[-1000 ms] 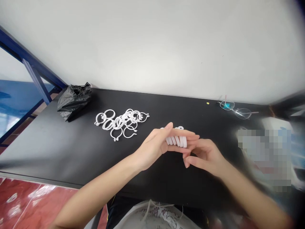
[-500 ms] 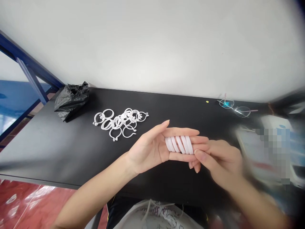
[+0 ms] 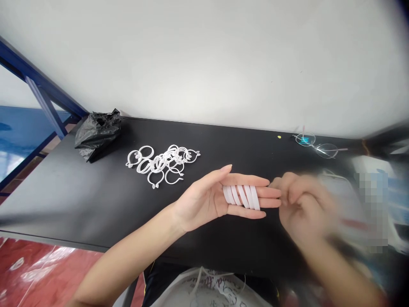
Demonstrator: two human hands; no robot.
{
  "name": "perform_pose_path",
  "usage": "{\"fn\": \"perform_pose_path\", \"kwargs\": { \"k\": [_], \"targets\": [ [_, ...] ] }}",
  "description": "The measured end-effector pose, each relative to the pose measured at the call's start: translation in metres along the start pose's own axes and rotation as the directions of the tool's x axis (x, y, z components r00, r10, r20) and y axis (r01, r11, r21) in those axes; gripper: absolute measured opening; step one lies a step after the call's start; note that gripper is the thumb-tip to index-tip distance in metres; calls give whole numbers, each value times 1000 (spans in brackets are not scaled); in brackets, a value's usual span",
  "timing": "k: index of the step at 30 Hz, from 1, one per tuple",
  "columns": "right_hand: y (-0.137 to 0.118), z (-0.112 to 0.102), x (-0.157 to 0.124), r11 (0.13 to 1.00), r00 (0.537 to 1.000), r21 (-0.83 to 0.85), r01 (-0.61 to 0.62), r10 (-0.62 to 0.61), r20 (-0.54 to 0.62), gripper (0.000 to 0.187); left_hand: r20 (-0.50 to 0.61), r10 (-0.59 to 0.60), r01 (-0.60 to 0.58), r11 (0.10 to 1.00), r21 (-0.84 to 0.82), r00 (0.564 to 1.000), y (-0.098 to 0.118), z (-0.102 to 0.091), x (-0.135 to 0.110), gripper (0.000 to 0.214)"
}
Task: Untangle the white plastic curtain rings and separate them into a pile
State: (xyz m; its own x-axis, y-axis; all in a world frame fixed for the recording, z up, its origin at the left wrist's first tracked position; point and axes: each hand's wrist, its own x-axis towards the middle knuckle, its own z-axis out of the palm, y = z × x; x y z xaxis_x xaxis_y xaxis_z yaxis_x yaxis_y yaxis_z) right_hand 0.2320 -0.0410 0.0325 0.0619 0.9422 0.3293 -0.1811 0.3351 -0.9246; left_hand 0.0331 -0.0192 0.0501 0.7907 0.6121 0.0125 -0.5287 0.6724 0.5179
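Observation:
My left hand [image 3: 204, 200] is palm up with its fingers stretched out. White flat bands [image 3: 241, 197] lie slanted, side by side, around its two middle fingers. I cannot tell whether they are separate loops or one wound strip. Smeared by motion, my right hand [image 3: 303, 204] is just beyond the left fingertips, its fingers appearing curled. Whether anything is in it does not show. A loose pile of white plastic rings [image 3: 162, 161] with small eyelets lies on the black table [image 3: 83, 196], left of and behind my left hand.
A crumpled black plastic bag [image 3: 97, 132] sits at the table's back left corner. Eyeglasses [image 3: 319, 147] and a small yellow bit [image 3: 279, 137] lie near the wall [image 3: 204, 64]. Behind my right hand is a pale, partly blurred-out package [image 3: 345, 196]. A blue metal frame [image 3: 47, 102] stands at left.
My right hand has come off the bands and moved to the right, beyond the left fingertips. My left hand has stayed nearly in place, its fingers a little more spread.

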Motion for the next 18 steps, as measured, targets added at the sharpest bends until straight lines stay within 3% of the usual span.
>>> {"fn": "perform_pose_path", "kwargs": {
  "k": [2, 5, 7, 13, 16, 18],
  "targets": [
    [1, -3, 1, 999, 999, -10, 40, -40, 17, 27, 2, 3, -3, 1000, 6, 1000, 0, -1, 0, 50],
    [2, -7, 3, 997, 992, -64, -51, 58, 114, 52, -3, 7, -7, 1000, 17, 1000, -1, -1, 0, 49],
    [4, -9, 3, 990, 988, -110, -88, 101, 113, 63, -17, 4, -3, 1000, 26, 1000, -1, -1, 0, 49],
    [13, -10, -8, 975, 989, -222, -9, 41, 140, 36, -81, 16, -8, 994, 106, 997, -2, 2, 0, 41],
    [15, -8, -10, 982, 994, -188, 25, -5, 105, 18, -139, 81, -43, 966, 256, 987, -6, 1, 1, 17],
    [17, -7, -8, 990, 996, -139, 26, -14, 88, 21, -188, 152, -74, 927, 368, 970, -9, -1, 2, 11]
  ]
}}
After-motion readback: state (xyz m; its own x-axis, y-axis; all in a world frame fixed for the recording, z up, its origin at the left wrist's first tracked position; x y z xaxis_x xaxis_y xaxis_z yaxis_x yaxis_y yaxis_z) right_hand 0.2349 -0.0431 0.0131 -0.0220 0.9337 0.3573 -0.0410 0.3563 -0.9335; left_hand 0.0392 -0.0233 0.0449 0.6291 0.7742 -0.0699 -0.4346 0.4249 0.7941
